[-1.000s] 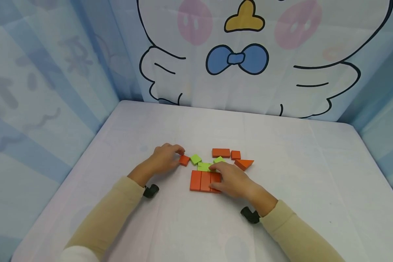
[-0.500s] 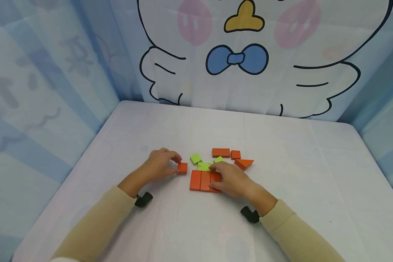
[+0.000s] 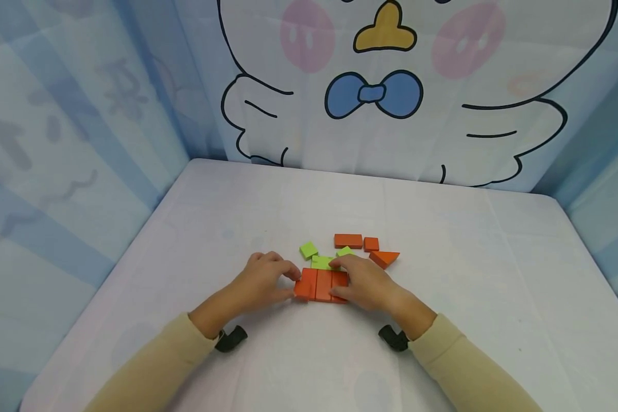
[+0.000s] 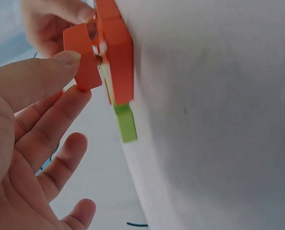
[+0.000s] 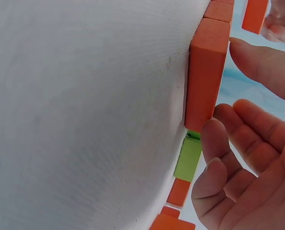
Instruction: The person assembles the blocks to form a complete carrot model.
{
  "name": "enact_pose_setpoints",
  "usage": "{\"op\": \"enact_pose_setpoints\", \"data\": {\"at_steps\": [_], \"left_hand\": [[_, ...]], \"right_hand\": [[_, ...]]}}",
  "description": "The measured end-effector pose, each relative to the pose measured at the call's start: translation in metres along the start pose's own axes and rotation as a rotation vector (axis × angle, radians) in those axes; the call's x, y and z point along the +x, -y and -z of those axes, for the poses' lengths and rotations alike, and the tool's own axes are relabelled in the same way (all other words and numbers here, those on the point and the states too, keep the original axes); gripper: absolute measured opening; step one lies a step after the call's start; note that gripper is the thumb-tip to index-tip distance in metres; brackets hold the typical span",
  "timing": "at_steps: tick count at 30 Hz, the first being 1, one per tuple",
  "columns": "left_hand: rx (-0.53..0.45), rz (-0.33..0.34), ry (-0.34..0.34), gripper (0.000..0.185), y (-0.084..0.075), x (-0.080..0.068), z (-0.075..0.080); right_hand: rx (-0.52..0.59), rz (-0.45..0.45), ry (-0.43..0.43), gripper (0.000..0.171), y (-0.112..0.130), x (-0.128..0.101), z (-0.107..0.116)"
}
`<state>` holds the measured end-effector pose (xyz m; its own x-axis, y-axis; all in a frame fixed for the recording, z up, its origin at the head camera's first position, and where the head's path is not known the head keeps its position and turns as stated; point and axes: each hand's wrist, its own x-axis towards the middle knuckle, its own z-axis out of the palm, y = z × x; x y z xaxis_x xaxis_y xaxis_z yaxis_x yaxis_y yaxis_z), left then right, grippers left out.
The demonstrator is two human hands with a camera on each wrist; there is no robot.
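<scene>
Now: both hands at the row of orange blocks

Head view: near the middle of the frame, on the white table (image 3: 443, 240), three orange blocks (image 3: 323, 284) lie side by side in a row, each with its long axis running toward the camera. The left hand (image 3: 261, 282) pinches a small orange block (image 3: 301, 288) at the row's left end. The right hand (image 3: 367, 282) rests on the row's right end with its fingers lying straight. Just above lie green blocks (image 3: 320, 261), and further up right more orange pieces (image 3: 347, 240).

Left wrist view: in the upper left, thumb and forefinger grip the small orange block (image 4: 83, 58), held tilted, just beside the row (image 4: 117, 57); the other fingers are spread.

Right wrist view: at the right, straight fingers (image 5: 219, 139) touch the end block (image 5: 206, 72), which stands upright in the frame.
</scene>
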<state>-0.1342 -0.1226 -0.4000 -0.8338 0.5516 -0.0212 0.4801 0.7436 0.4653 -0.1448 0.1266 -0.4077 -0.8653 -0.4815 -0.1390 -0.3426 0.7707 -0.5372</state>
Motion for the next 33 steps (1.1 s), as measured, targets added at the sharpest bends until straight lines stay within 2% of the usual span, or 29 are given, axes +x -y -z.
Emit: {"op": "enact_pose_setpoints", "data": {"at_steps": [7, 14, 24, 33], "left_hand": [[0.013, -0.033, 0.015, 0.022, -0.013, -0.005, -0.010], [0.045, -0.076, -0.011, 0.020, -0.020, -0.007, -0.016], [0.096, -0.058, -0.015, 0.021, -0.022, -0.009, -0.024], [0.139, -0.054, -0.029, 0.021, -0.025, -0.007, -0.026]], "right_hand": [[0.006, -0.005, -0.003, 0.054, 0.000, 0.000, -0.001], [0.001, -0.001, -0.004, 0.054, -0.001, 0.000, -0.002], [-0.001, -0.005, -0.009, 0.053, -0.001, 0.000, -0.002], [-0.005, -0.010, -0.012, 0.054, -0.002, 0.000, -0.001]]}}
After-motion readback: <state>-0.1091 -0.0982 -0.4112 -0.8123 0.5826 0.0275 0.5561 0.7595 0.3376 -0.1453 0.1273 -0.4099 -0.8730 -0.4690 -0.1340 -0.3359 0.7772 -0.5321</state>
